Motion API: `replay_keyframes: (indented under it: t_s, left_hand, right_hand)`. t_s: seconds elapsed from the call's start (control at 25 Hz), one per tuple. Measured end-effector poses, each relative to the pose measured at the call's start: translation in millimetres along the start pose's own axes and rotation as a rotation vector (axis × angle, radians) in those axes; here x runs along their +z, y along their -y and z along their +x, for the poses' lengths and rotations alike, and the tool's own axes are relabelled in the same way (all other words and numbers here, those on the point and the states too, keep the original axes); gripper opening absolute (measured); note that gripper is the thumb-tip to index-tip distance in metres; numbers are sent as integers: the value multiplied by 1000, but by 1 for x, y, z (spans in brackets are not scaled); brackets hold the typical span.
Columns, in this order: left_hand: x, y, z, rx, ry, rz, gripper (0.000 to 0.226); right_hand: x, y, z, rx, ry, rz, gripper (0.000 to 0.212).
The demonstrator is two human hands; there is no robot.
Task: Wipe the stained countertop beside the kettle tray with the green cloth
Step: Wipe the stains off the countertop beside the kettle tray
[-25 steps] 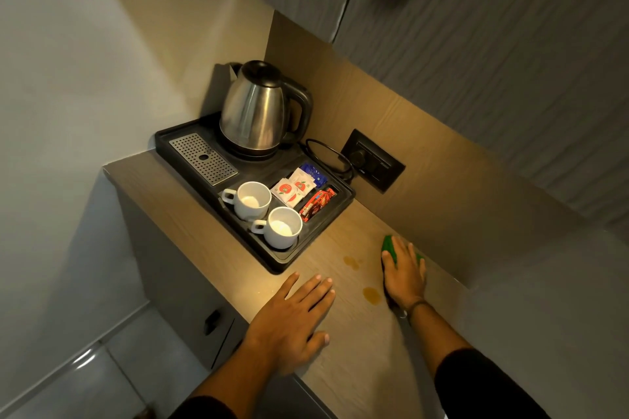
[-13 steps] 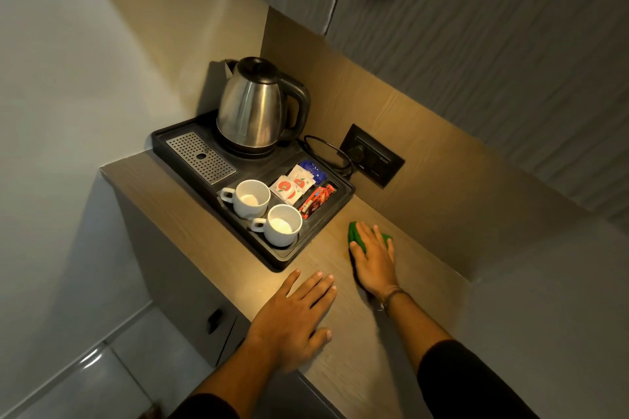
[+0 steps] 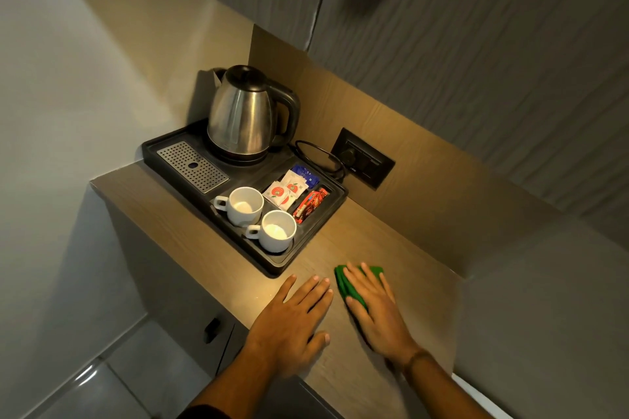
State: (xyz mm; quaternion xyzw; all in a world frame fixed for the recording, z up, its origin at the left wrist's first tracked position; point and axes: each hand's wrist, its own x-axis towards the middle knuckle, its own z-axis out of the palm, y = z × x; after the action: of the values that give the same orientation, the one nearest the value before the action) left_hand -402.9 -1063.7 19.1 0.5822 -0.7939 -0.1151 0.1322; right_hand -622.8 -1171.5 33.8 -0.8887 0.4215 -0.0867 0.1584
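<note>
Wooden countertop [image 3: 401, 241], carrying at its back-left corner a black kettle tray [image 3: 335, 206] with steel kettle [image 3: 243, 116], perforated drip grate [image 3: 192, 167], two white cups [image 3: 243, 204] [image 3: 277, 231] and assorted sachets [image 3: 289, 189]; a wall socket [image 3: 362, 158] sits on the backsplash behind. Green cloth [image 3: 352, 284] lies on the countertop near the front edge, just off the tray's near corner, pinned flat under the right hand [image 3: 376, 308], fingers spread and extended, not curled around it. Left hand [image 3: 294, 320] rests palm-down, fingers splayed, at the front edge, just beside the cloth, holding nothing.
</note>
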Motion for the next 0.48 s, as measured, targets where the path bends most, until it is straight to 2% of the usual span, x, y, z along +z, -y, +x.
replay_keyframes:
  t_s: [0.12,0.24,0.28,0.36,0.48]
  left_hand:
    - [2,-1,1,-2,0,2,73]
    - [0,0,-1,6,-8,2,72]
    - [1,0,0,6,-11,-3,72]
    - [2,-1,-1,4,-6,-6,72]
    - [3,0,0,2,-13,-8,72]
  right_hand:
    - [-18,-40,-42,58,-33,-5,49]
    - [-33,-35,1,304,-134,18,49]
    - [-29,-21,10,333,-141,5,50]
    - [-13,2,-3,206,-100,12,51]
    - [2,-7,-86,63,-8,-40,53]
